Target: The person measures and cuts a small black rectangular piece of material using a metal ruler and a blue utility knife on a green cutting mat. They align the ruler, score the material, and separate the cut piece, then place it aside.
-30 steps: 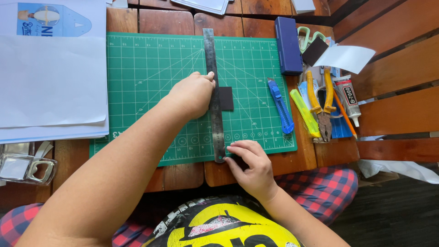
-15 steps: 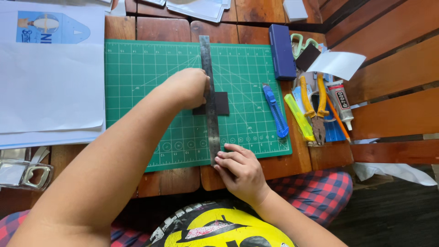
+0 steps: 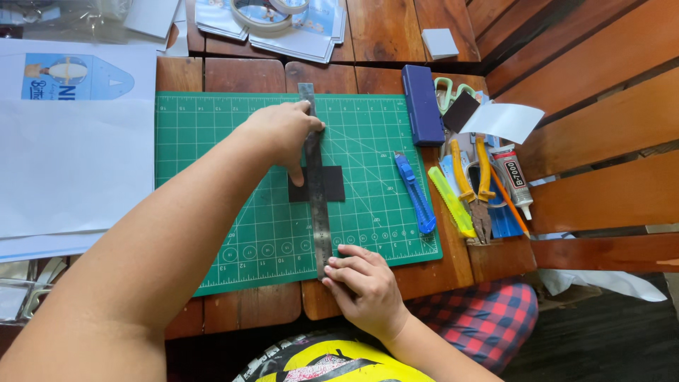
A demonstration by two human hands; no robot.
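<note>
Beside the green cutting mat [image 3: 212,127]: a blue cutter [image 3: 415,193], a yellow-green cutter [image 3: 453,203], yellow-handled pliers [image 3: 475,185], a glue tube [image 3: 512,176], a dark blue box [image 3: 423,105]. White paper sheets [image 3: 71,163] far left, a tape roll [image 3: 267,13] up top.

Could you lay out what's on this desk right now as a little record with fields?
Surface: green gridded cutting mat on brown wooden table
Left hand: presses long steel ruler down
Under ruler: small black square sheet
Right hand: at ruler's near end; any tool in it is hidden
Beside mat: blue utility knife, yellow-handled pliers, glue tube
</note>
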